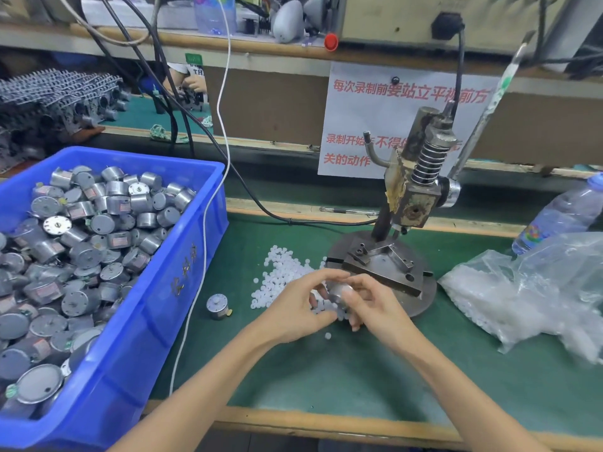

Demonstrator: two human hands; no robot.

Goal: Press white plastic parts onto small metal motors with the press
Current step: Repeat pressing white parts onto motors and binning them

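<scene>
The right hand (375, 308) curls its fingers round a small metal motor (339, 293), held just in front of the press (408, 197). The left hand (293, 305) bends thumb and fingers toward it; whether they pinch a white part cannot be told. The motor looks rigid, smooth and probably slippery, so it is best gripped round its casing. Loose white plastic parts (280, 272), light and easily scattered, lie beneath. A blue bin (182, 272) of motors stands to the left.
</scene>
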